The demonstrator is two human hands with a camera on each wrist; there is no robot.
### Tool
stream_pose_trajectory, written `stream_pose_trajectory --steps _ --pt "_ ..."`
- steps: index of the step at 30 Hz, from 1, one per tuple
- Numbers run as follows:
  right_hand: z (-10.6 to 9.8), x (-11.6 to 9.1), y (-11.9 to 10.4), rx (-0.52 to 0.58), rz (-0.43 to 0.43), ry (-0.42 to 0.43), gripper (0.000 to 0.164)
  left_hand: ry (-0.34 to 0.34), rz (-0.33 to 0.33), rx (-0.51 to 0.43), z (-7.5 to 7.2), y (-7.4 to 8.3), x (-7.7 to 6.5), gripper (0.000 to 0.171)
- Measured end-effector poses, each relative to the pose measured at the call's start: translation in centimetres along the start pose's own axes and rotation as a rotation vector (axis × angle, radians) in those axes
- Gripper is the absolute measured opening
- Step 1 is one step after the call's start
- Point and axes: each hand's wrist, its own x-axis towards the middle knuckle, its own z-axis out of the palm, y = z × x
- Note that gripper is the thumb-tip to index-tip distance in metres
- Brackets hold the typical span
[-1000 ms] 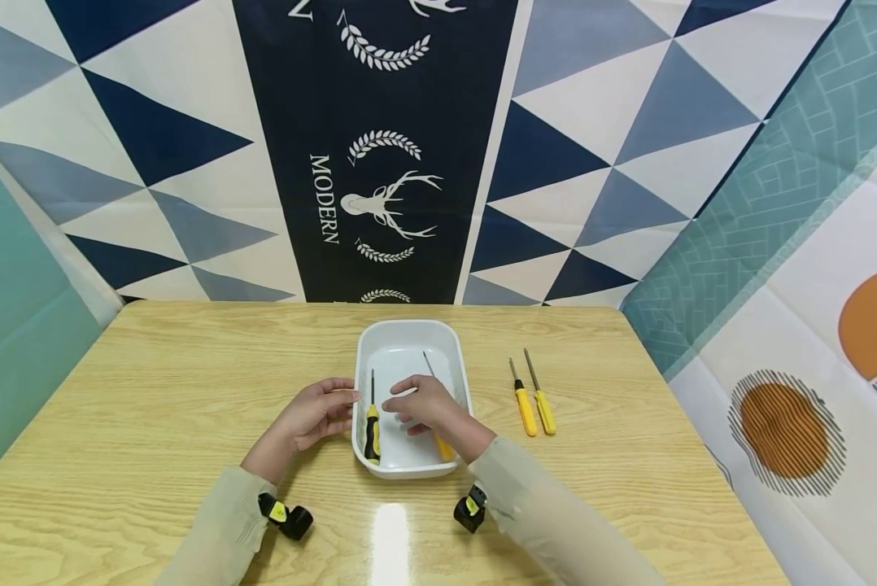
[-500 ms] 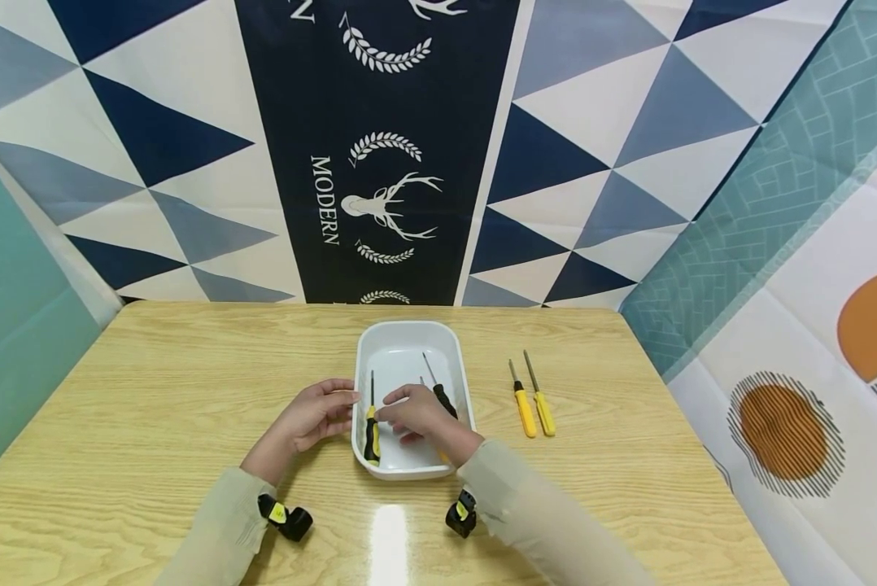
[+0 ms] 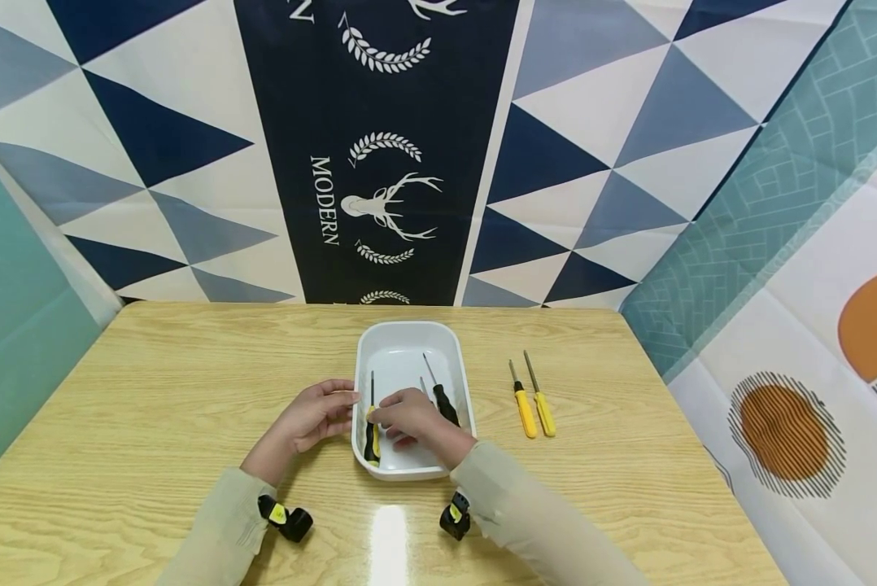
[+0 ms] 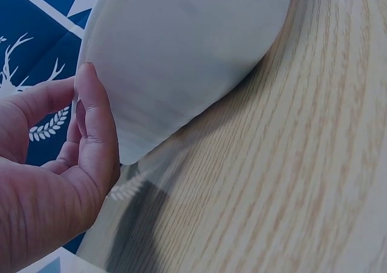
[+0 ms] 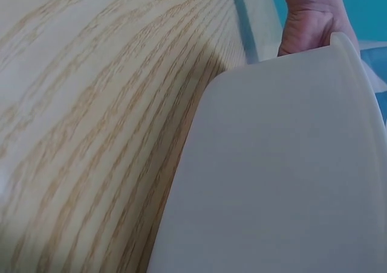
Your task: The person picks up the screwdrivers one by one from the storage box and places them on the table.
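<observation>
A white plastic tray (image 3: pixel 407 360) stands on the table. My left hand (image 3: pixel 319 413) holds its left rim, with fingers against the outer wall (image 4: pixel 181 61) in the left wrist view. My right hand (image 3: pixel 413 418) reaches into the tray, fingertips over the upper handle of a black-and-yellow screwdriver (image 3: pixel 372 450) at the left side; I cannot tell whether they pinch it. A black-handled screwdriver (image 3: pixel 446 404) lies at the right. Beside it shows the shaft (image 3: pixel 424 385) of another tool, its handle hidden under my right hand. In the right wrist view, the tray wall (image 5: pixel 272 158) hides that hand.
Two screwdrivers with yellow handles, one orange-yellow (image 3: pixel 525 414) and one paler (image 3: pixel 544 414), lie side by side on the wooden table (image 3: pixel 211 366), right of the tray. A patterned cloth wall (image 3: pixel 380 203) rises behind the table's back edge.
My right hand has moved left and slightly down within the tray, toward the black-and-yellow screwdriver, uncovering the black-handled one. My left hand and the tray have stayed in place.
</observation>
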Motion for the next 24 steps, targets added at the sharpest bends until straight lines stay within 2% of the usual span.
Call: stream_pose_trajectory --steps 14,24 --pt "0.69 0.12 0.01 0.045 -0.001 -0.026 0.023 -0.005 0.004 0.009 -0.2 -0.28 0.25 0.047" --pt "0.97 0.22 -0.09 -0.004 -0.035 0.007 0.017 0.014 -0.01 0.024 -0.23 -0.35 0.44 0.049"
